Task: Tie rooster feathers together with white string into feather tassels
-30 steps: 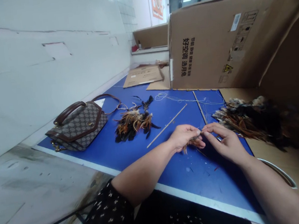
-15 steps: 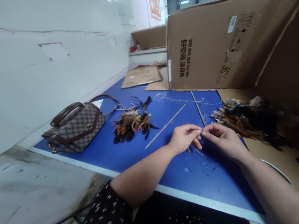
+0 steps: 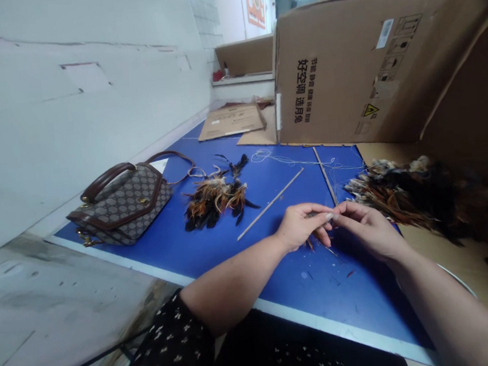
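Feathers (image 3: 310, 245), pinched in our left hand (image 3: 300, 226), showed less below it than a second earlier. At three o'clock our right hand (image 3: 368, 229) met it, fingertips bent close, whether clamped we couldn't tell.

You are facing a box (image 3: 337, 76) bearing "好空调 选月兔" and, apparently, smaller "节能 静音 健康 环保 智能"; it is also showing a yellow flame triangle (image 3: 370, 110), handling symbols (image 3: 398, 45) and an unreadable white label (image 3: 385, 33).
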The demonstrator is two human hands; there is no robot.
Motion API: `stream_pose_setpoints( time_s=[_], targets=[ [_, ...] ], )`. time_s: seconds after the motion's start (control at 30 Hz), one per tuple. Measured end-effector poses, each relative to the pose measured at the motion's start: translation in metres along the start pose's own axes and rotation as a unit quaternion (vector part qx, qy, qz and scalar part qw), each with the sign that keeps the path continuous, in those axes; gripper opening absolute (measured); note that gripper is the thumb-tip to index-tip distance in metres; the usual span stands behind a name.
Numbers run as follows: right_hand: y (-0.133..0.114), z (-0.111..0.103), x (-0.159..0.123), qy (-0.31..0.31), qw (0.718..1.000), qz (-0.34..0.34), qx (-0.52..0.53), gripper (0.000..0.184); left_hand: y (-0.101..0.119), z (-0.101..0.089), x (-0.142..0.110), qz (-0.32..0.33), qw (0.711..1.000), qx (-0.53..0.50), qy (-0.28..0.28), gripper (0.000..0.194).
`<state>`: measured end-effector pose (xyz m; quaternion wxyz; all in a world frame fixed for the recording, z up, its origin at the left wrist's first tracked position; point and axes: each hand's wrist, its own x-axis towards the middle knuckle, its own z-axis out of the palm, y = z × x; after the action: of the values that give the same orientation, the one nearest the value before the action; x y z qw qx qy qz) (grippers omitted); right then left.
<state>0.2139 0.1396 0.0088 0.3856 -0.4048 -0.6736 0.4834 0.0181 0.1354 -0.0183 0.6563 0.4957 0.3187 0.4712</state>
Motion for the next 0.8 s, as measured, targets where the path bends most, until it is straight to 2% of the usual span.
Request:
stream_pose_setpoints(
  time_s=[0.2, 0.33, 0.4, 0.47, 0.53, 0.6, 0.67, 0.8],
  targets=[
    [0.004, 0.000, 0.001, 0.023, 1.000, -0.005, 0.003, 0.026, -0.004, 0.001, 0.001, -0.016, 1.000, -0.025, 0.003, 0.042],
    [0.008, 0.000, 0.004, 0.064, 0.997, -0.011, 0.048, 0.019, -0.002, 0.002, 0.002, -0.035, 0.998, -0.051, 0.008, 0.041],
    [0.006, 0.000, 0.004, 0.064, 0.995, -0.019, 0.069, 0.016, 0.000, 0.003, 0.001, -0.043, 0.997, -0.057, 0.009, 0.041],
    [0.004, -0.001, 0.003, 0.036, 0.996, -0.013, 0.083, 0.024, 0.002, 0.003, 0.001, -0.043, 0.997, -0.064, 0.008, 0.042],
    [0.001, -0.005, 0.002, -0.020, 0.997, 0.013, 0.077, 0.028, 0.002, 0.003, 0.001, -0.041, 0.997, -0.071, 0.007, 0.043],
    [-0.001, -0.010, 0.000, -0.080, 0.995, 0.044, 0.039, 0.024, 0.002, 0.003, 0.002, -0.040, 0.996, -0.075, 0.006, 0.042],
    [-0.001, -0.016, -0.001, -0.096, 0.994, 0.057, -0.006, 0.026, 0.002, 0.002, 0.002, -0.045, 0.996, -0.077, 0.009, 0.040],
    [-0.002, -0.021, -0.001, 0.016, 0.999, 0.022, -0.034, 0.034, 0.002, 0.001, 0.001, -0.094, 0.992, -0.080, -0.012, 0.035]
  ],
)
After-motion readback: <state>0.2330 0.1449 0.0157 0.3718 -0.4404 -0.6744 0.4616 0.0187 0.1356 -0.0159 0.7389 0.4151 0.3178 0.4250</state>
